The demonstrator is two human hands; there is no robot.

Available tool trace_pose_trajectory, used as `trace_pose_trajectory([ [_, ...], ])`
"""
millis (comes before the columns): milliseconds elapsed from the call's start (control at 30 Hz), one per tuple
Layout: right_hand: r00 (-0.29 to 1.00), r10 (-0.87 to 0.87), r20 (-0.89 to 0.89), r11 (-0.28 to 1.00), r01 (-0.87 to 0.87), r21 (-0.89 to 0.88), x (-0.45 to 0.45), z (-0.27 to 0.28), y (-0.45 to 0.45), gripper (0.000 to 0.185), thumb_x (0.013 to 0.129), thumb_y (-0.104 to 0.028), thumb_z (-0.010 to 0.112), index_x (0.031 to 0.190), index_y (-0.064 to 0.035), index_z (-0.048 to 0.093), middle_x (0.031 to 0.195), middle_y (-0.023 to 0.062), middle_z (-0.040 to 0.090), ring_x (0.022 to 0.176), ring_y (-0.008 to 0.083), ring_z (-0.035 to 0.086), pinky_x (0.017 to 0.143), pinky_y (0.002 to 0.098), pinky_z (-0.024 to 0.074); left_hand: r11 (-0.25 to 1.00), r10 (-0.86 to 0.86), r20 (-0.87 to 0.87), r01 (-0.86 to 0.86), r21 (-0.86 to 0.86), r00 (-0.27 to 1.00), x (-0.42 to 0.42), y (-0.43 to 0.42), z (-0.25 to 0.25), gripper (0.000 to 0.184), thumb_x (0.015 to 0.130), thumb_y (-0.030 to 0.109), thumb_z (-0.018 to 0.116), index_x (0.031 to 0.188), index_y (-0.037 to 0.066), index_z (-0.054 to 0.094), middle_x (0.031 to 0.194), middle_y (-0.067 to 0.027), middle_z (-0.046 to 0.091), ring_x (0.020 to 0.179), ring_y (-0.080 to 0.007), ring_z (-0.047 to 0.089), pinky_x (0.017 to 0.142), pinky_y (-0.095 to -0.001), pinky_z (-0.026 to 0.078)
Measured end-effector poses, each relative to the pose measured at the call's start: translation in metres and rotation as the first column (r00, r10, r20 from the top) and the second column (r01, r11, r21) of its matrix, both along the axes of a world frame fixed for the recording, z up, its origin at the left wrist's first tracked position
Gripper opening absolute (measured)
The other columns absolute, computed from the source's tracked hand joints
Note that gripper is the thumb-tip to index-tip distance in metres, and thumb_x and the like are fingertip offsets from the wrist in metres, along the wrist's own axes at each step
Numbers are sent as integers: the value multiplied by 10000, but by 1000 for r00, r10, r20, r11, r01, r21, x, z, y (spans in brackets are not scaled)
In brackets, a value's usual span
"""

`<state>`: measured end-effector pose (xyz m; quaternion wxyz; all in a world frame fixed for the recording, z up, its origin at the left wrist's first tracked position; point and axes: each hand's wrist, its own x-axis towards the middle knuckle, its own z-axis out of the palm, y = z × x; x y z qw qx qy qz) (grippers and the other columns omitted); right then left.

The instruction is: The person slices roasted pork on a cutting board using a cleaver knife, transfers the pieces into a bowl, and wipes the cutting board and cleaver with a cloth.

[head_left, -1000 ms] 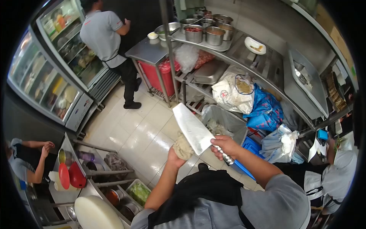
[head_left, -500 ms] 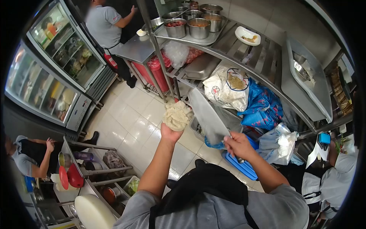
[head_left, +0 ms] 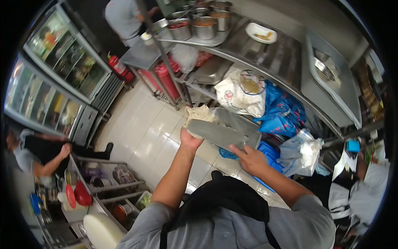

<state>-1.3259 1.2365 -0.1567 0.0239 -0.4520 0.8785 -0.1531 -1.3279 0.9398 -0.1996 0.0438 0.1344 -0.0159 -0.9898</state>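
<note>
A pale lump of dough (head_left: 200, 113) rests on my left hand (head_left: 191, 140), whose fingers are mostly hidden beneath it. My right hand (head_left: 251, 160) grips a broad metal cleaver (head_left: 217, 133), its handle covered by the fingers. The flat blade reaches leftward from that hand and lies over the near side of the dough, just above my left palm. Both hands are in front of my body, over the tiled floor.
A metal rack (head_left: 265, 62) with pots (head_left: 205, 27) and a white dish (head_left: 261, 33) stands ahead. Bags (head_left: 241, 92) and a blue bin (head_left: 268, 156) sit below. Glass-door fridges (head_left: 68, 54) are at left. One person (head_left: 124, 18) stands behind, others at both sides.
The cleaver has swung from pointing up and away to lying flat across the near side of the dough. The dough has spread over my left palm since the earliest frame. A red extinguisher now shows fully.
</note>
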Motion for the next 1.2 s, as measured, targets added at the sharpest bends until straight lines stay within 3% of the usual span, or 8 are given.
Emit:
trace_pose_trajectory([
  [400,845,261,467,964,-205,-169,-23,-131,-24,623,855,-29,557,1469,-99,487,1043,255,641,936,457,628,876,479,504,727,655,252,-502,-468,713,344,-88,61,456,885,272,693,1258,25,603,1200,-160,672,1031,-293,694,916,-463,573],
  [600,764,549,340,811,-584,4,50,-45,-196,638,834,4,576,1455,-135,522,987,238,640,898,410,632,825,466,503,27,893,49,-55,-998,-448,646,-122,114,308,847,196,705,1080,-1,666,976,-103,696,850,-196,668,711,-367,541],
  [733,745,603,285,747,-653,125,118,-11,-276,619,843,-34,599,1447,-154,534,959,214,633,868,377,628,798,441,503,187,640,-116,300,-935,-759,822,-170,93,439,820,189,710,1189,-30,616,994,-155,711,875,-264,679,800,-380,540],
  [800,717,614,329,737,-671,86,156,6,-309,613,847,-37,601,1444,-154,537,938,211,627,851,375,623,793,438,502,779,454,-233,511,-365,-860,889,-204,45,360,846,190,657,1139,-19,647,955,-164,709,874,-299,692,783,-381,549],
  [900,623,715,317,657,-753,-2,203,24,-361,596,857,-47,609,1440,-152,540,877,194,610,789,361,610,775,421,502,440,883,254,884,-157,-395,890,-267,-25,197,918,176,555,911,15,670,959,-203,678,872,-343,661,756,-466,522],
  [1000,547,815,192,565,-823,-55,264,57,-416,596,867,-38,604,1447,-156,530,828,166,576,742,334,591,727,414,494,367,926,348,582,-726,-149,640,-202,30,362,782,174,712,1086,-16,659,1100,-182,668,1038,-318,618,916,-399,496],
  [1067,498,852,159,514,-853,-85,310,82,-459,599,872,-24,594,1449,-166,529,807,153,543,732,325,578,707,421,486,334,772,343,118,-935,536,611,-161,85,391,759,164,713,1138,67,723,976,-162,715,958,-255,684,890,-363,524],
  [1200,322,945,64,328,-931,-157,390,106,-524,593,884,-38,592,1440,-236,536,857,134,545,769,325,592,727,445,497,217,963,233,123,-968,137,707,-163,89,403,752,158,738,1146,78,722,1051,-160,716,950,-234,693,871,-363,540],
])
